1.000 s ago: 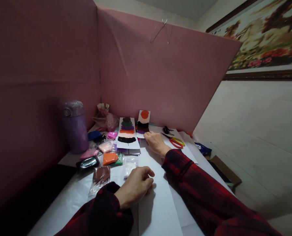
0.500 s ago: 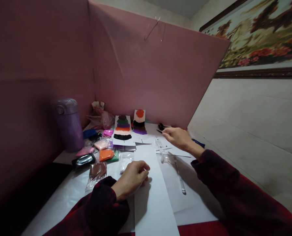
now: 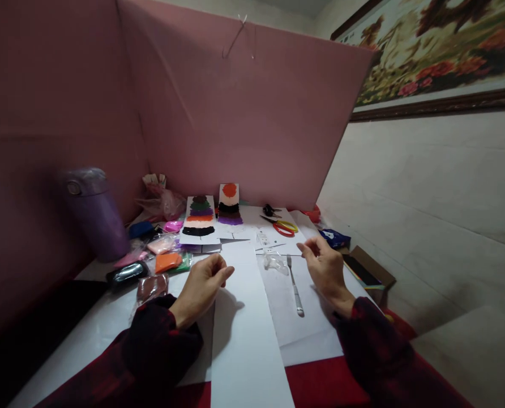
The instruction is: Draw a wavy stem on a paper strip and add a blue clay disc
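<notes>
The left hand (image 3: 199, 292) and right hand (image 3: 326, 272) curl loosely, nothing visibly held (whether either pinch closes, one cannot tell); the white strip (image 3: 246, 345) at bottom centre looks light, bendable, best lifted by its edges, the fork (image 3: 294, 284) right of centre stiff, best by its handle (image 3: 298, 303); no writing reads clearly

A purple bottle (image 3: 99, 218) stands near pink panels (image 3: 244, 113).

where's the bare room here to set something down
Bare: the near half of the long white card strip, beside the left hand, and the white paper between strip and silver metal fork. Crowded: the left side, with colored plastic-wrapped packets near the tall purple bottle.
</notes>
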Motion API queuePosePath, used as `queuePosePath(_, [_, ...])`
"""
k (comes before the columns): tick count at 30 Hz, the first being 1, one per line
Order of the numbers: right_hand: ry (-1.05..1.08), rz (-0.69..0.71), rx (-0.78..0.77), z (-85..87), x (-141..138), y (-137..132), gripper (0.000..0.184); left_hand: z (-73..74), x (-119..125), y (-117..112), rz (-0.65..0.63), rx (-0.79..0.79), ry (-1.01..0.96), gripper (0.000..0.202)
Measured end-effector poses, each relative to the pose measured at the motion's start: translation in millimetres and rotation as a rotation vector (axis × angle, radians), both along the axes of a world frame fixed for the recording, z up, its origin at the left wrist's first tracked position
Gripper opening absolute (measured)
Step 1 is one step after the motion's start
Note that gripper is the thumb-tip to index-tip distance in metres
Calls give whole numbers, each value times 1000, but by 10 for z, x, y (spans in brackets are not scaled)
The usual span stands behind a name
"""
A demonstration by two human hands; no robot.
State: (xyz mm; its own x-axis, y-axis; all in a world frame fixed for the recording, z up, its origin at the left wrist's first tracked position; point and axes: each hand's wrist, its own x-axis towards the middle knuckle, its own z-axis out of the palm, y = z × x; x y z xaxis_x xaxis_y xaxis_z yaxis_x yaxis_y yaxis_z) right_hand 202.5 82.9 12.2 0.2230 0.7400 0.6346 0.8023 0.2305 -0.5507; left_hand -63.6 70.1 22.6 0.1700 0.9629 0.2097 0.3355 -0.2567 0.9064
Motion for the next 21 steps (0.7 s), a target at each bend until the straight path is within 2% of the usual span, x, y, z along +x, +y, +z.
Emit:
queuePosePath(3, [91, 36, -53, -18, 93, 80, 35, -33, 1, 4, 10, 36, 66, 31])
queuePosePath(6, [89, 78, -105, -51, 125, 138, 41, -60, 2, 6, 18, 83, 140, 36])
queuePosePath(12, [-46, 141, -85, -143, 55, 171, 15, -34, -11, -11, 81, 87, 56, 12])
queuePosePath(16, [-186, 129, -181, -155, -48, 173, 20, 23, -5, -39, 99, 67, -31, 12])
queuePosePath(19, [-327, 127, -260, -167, -146, 177, 23, 27, -4, -31, 122, 91, -27, 21])
queuePosePath(21, [-313, 132, -273, -177, -197, 202, 22, 6, -11, -9, 160, 125, -20, 26])
